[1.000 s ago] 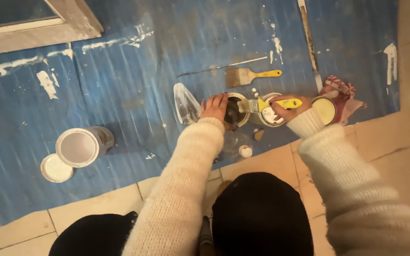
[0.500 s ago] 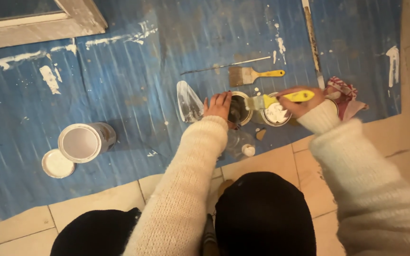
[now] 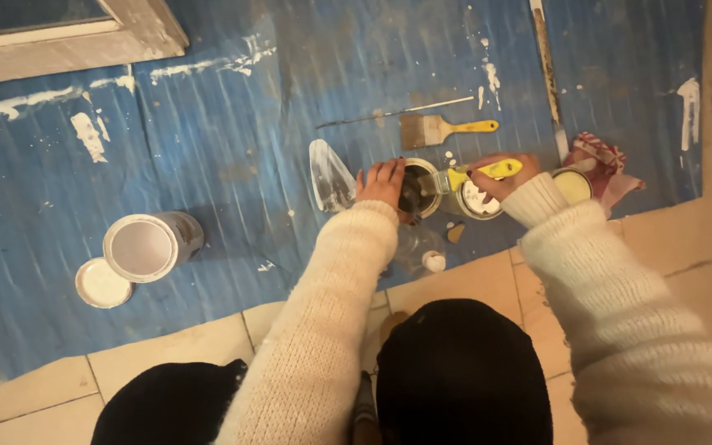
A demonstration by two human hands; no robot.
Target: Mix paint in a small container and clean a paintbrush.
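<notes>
Brush in hand: a yellow-handled paintbrush (image 3: 471, 175) lies across the right hand (image 3: 500, 175), fingers wrapped tight round the handle, bristle end pointing toward the dark-filled tin.
Handling of the brush: probably light and stiff in the handle, soft at the bristles; wet paint would make the ferrule slippery, so the handle's middle looks the best hold.
Dark-filled tin: a small open tin (image 3: 416, 185) stands on the blue drop sheet (image 3: 232, 156); the left hand (image 3: 382, 181) rests on its rim, fingers curled over the edge, steadying it.
Handling of the tin: rigid metal, likely heavy with liquid, apt to tip or slop; best held at the rim or wall.
Small tins: three, counting a white-filled tin (image 3: 480, 202) and a pale yellow tin (image 3: 573, 185).
Large tins: one, a grey paint can (image 3: 148, 245), with its loose lid (image 3: 103, 283) just beside it.
Brushes: two, the second a spare flat brush (image 3: 442, 129) lying apart.
Trowel: one (image 3: 330, 175).
Rag: one, red-patterned (image 3: 603, 161).
</notes>
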